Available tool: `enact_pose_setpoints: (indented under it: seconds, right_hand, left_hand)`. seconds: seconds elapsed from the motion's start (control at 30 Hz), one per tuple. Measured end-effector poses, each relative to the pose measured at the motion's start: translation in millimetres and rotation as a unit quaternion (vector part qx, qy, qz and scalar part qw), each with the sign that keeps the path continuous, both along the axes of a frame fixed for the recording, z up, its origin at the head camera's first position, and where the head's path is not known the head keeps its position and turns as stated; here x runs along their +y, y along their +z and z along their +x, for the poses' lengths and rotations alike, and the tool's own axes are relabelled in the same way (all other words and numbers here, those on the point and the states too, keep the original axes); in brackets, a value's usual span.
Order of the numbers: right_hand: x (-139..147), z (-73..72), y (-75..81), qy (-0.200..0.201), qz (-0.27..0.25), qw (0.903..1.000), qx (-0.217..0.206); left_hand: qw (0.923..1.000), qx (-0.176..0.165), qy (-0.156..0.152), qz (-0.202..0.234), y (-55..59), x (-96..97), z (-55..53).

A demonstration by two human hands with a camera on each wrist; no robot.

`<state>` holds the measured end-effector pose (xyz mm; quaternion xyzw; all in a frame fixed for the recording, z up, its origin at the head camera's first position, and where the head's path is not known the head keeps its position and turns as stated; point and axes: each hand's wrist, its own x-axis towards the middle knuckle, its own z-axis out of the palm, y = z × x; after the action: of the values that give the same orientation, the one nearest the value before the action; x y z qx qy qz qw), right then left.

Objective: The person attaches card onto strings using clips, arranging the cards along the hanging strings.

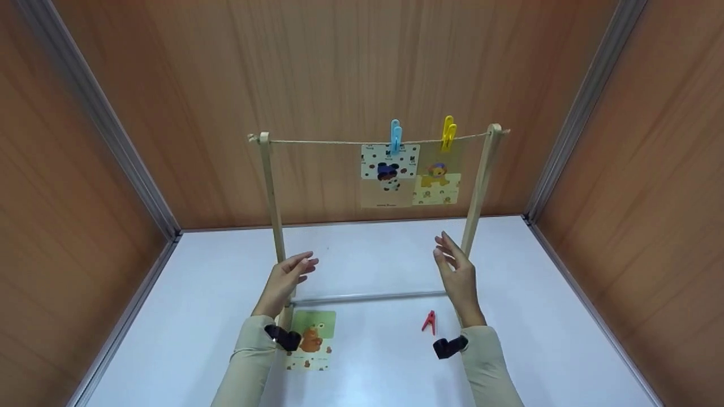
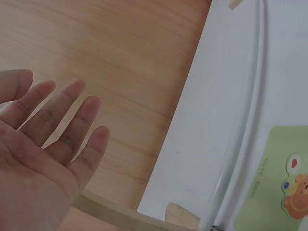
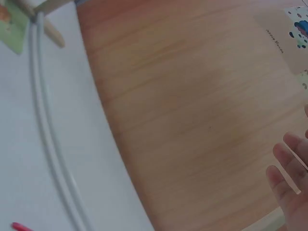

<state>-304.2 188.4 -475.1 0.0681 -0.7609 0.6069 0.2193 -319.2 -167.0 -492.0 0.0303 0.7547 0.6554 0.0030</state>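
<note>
Three wood-grain panels stand around the workspace: a back panel (image 1: 317, 68), a left panel (image 1: 68, 169) and a right panel (image 1: 650, 169). Two grey metal strips, a left strip (image 1: 102, 113) and a right strip (image 1: 588, 102), run up the corners between them. One white tabletop (image 1: 198, 294) lies below.

On it stands one frame with two wooden posts, a left post (image 1: 271, 192) and a right post (image 1: 481, 181), joined low down by one pale crossbar (image 1: 367, 297). One string (image 1: 322, 142) spans the two tops.

Two forearms reach in, in a beige left sleeve (image 1: 243, 362) and a beige right sleeve (image 1: 489, 367). Of the two hands, the left hand (image 1: 287, 280) is near the left post and the right hand (image 1: 461, 277) near the right post; whether either touches its post cannot be told. Both grips are released, fingers loosely bent with nothing between them.

There are three cards. Two hang side by side on the right half of the string: a dotted card (image 1: 370, 195) and a lion card (image 1: 435, 195). The third, a bear card (image 1: 311, 339), lies on the tabletop near the foot of the left post.

Two black devices, a left device (image 1: 285, 338) and a right device (image 1: 451, 347), sit at the wrists.

Smallest are three clothespins: a blue clothespin (image 1: 396, 135) at the dotted card's top edge, a yellow clothespin (image 1: 448, 134) at the lion card's, and a red clothespin (image 1: 430, 322) lying on the tabletop near the right wrist.
</note>
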Motion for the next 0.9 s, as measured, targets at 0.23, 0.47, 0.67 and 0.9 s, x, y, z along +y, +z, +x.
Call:
enact_pose_setpoints:
  seconds: [0.23,0.47,0.67,0.9]
  right_hand:
    - [4.6,12.5,-32.0,-0.032,0.006,0.9981,-0.051]
    - [8.7,20.5,-61.5,-0.07,0.023,0.9936,-0.086]
    - [10.8,29.7,-83.9,-0.082,0.04,0.9877,-0.127]
    - [10.3,36.6,-108.0,-0.094,0.067,0.9807,-0.158]
  left_hand:
    - [0.9997,-0.02,-0.001,-0.01,-20.9,-8.7,5.0]
    - [0.9987,-0.036,-0.004,-0.035,-40.9,-14.1,8.8]
    - [0.9967,-0.029,-0.02,-0.073,-53.8,-16.0,14.6]
    - [0.9896,-0.047,0.006,-0.136,-72.7,-19.9,12.4]
